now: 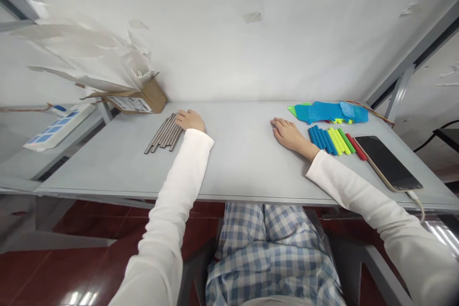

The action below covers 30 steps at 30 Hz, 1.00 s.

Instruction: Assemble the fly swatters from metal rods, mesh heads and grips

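Left hand (191, 120) over rods (163, 134); right (289, 135) palm-down.

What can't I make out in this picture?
In the head view:
Some tips of the metal rods: hidden by the left hand.
Print on the box label: too small.
Full shape of the green piece: under blue pieces.
Top of the left sleeve: cut by bottom edge.

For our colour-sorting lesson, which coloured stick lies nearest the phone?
The red stick, at the row's right-hand end beside the phone; it is the only red one.
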Each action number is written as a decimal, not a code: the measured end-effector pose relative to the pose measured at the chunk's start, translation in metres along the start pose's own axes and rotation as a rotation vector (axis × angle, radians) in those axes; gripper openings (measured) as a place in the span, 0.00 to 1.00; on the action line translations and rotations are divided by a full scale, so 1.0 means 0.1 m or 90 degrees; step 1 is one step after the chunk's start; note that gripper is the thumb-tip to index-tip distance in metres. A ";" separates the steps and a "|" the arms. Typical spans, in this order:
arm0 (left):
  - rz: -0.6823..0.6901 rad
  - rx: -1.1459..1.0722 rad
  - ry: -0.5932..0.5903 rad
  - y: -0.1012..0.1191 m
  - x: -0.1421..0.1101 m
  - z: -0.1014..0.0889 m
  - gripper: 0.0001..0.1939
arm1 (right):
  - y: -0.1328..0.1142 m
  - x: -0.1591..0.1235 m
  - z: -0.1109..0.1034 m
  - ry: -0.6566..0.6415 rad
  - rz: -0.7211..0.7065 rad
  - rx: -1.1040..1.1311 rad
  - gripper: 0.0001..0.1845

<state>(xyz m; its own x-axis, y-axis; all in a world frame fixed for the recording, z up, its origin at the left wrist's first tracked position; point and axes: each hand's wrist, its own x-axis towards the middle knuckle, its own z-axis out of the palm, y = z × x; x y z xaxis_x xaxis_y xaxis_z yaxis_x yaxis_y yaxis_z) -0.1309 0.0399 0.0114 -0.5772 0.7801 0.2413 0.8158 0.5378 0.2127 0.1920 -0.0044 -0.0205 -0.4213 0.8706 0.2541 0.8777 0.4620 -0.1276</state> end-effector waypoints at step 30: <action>0.032 -0.728 -0.277 0.29 -0.13 0.00 0.09 | -0.14 -0.05 -0.08 0.013 -0.011 -0.088 0.26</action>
<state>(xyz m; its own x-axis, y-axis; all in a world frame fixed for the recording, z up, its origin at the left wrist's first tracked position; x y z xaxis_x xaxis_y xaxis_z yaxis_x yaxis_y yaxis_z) -0.0998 0.0452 0.0142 -0.3075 0.9514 -0.0166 0.2079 0.0842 0.9745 0.1840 -0.0165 -0.0119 -0.4339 0.8581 0.2746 0.8937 0.4486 0.0099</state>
